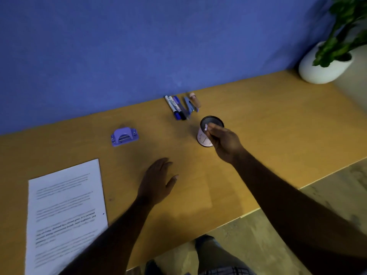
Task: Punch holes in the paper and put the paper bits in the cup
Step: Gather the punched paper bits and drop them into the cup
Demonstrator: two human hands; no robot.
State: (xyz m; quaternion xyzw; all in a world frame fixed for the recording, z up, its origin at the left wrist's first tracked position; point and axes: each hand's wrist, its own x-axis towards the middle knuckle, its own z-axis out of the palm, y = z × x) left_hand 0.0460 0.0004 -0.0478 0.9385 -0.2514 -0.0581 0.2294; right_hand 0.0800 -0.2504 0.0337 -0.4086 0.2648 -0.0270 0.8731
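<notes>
Two hands were in view, and the right hand (222,143) was the busy one. It hung at the near rim of the cup (202,138), fingertips pinched on a few white paper bits (206,127) just over the dark mouth. That grip was closed tight on the bits, thumb against fingers, and the rest of the hand sat in front of the cup's pale wall. Whether it touched the cup, I could not tell. The left hand (156,181) lay well apart, nearer the person, fingers straight and relaxed over the tabletop (258,120), holding nothing.

By my reading this was the dropping step. The purple hole punch (124,136) sat alone off to the left and the paper (65,211) lay flat at the near left, neither one touched. The next move called for little: ease the pinch open squarely above the mouth so the bits fall inside, not down the outer wall. Scraps this light may cling to the fingertips, so a rub of thumb on finger could be needed.
</notes>
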